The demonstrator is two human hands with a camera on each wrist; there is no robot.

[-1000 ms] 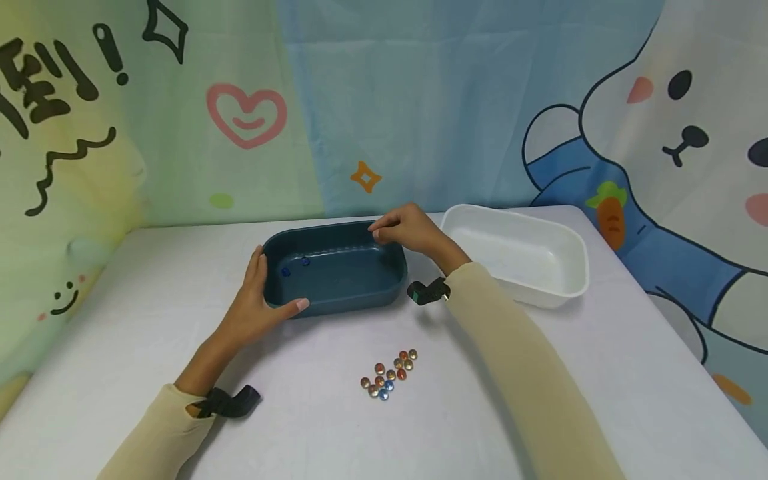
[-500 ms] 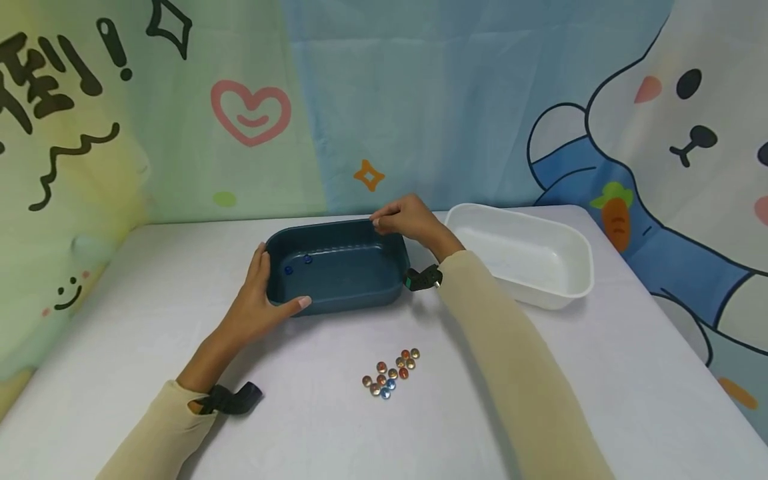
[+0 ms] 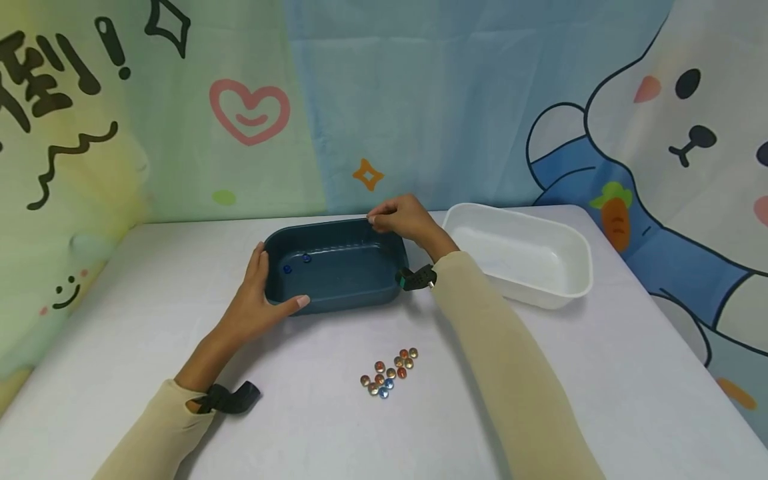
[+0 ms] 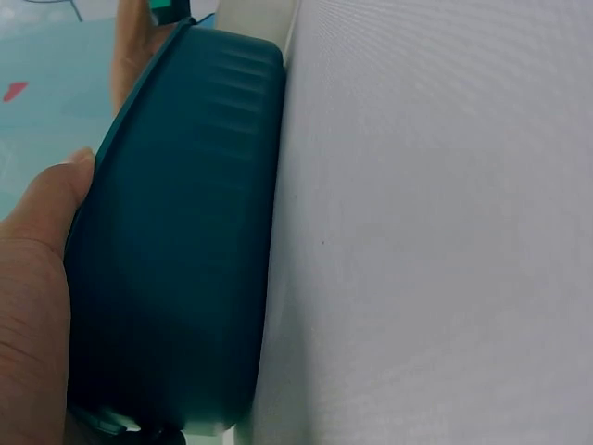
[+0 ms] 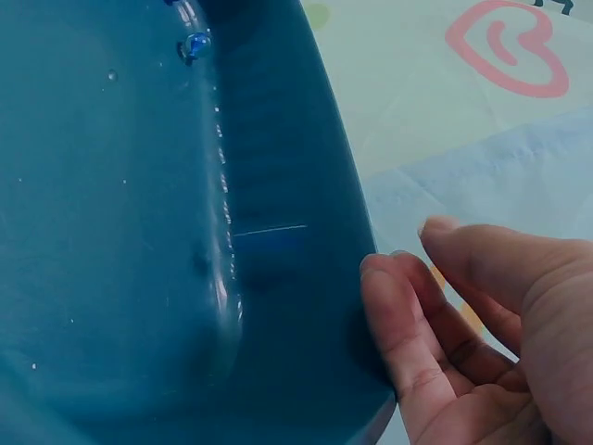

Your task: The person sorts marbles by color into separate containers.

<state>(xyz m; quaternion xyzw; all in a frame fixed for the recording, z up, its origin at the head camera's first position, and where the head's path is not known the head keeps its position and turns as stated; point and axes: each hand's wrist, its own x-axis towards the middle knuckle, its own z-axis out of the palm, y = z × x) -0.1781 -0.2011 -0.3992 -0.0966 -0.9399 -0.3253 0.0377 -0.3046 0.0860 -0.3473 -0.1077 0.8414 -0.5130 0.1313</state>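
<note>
A dark teal rectangular tray (image 3: 336,307) stands on the table with blue marbles (image 3: 307,258) inside near its left end. My left hand (image 3: 255,303) holds that end, its thumb along the near rim and its fingers along the outer left side. In the left wrist view the thumb rests against the tray's rim, while its fingers are mostly hidden. My right hand (image 3: 405,217) is at the far right rim. Seen from the right wrist, bent fingers (image 5: 394,324) touch the rim's outer side, and the thumb stands apart with nothing visible between.
Loose glass marbles (image 3: 391,373), amber, red and light blue, lie in a cluster on the white table (image 3: 300,413) in front of the tray. A white tray (image 3: 540,287) stands right of the teal one. A printed cloth (image 3: 420,113) hangs behind the table.
My right hand has shifted slightly up and back along the teal tray's far right rim, and its forearm has swung a little left. The left hand keeps its hold; the marbles stay put.
</note>
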